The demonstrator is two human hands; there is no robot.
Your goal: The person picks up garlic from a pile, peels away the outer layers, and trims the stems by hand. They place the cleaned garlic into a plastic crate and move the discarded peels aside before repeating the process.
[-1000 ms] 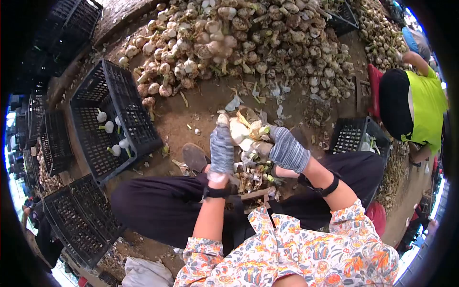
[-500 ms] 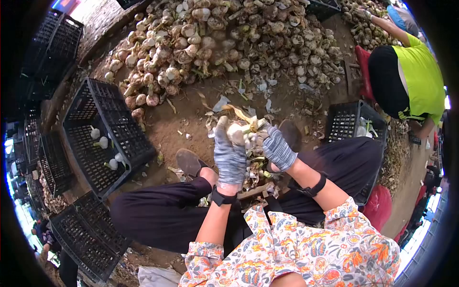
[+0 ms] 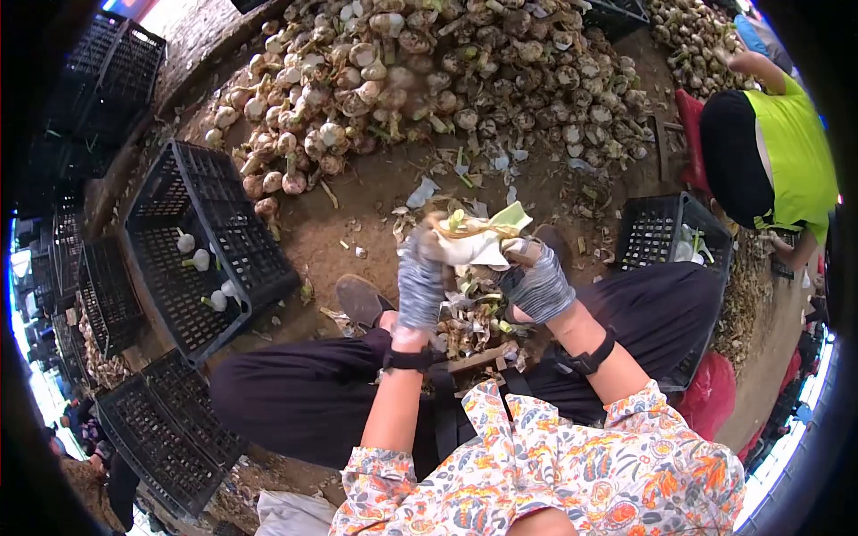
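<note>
Directions are running from the held garlic as the clock's centre, with twelve toward the top of the head view. The left hand [image 3: 420, 281], in a grey striped knit glove, is clasping the garlic bulb [image 3: 474, 248] at its nine o'clock end; its fingers are curling closed there, though blur is hiding their exact placing. The right hand [image 3: 539, 281], gloved alike, is gripping the three o'clock end, thumb and fingers pinching in on the papery skin. The bulb is hanging between both hands, above the dirt floor, its loose skin and a pale green flap spreading toward one o'clock.

Husk scraps [image 3: 483, 323] are littering the ground at six o'clock. A large heap of unpeeled garlic [image 3: 500, 76] is rising at twelve. At nine, a black plastic crate [image 3: 237, 239] is standing tilted, holding a few white bulbs with green stems [image 3: 198, 261]. Another black crate [image 3: 651, 234] is sitting at three, behind the wearer's knee. A co-worker in a lime-green shirt [image 3: 791, 165] is bending between two and three, and a red sack [image 3: 708, 393] is resting at four.
</note>
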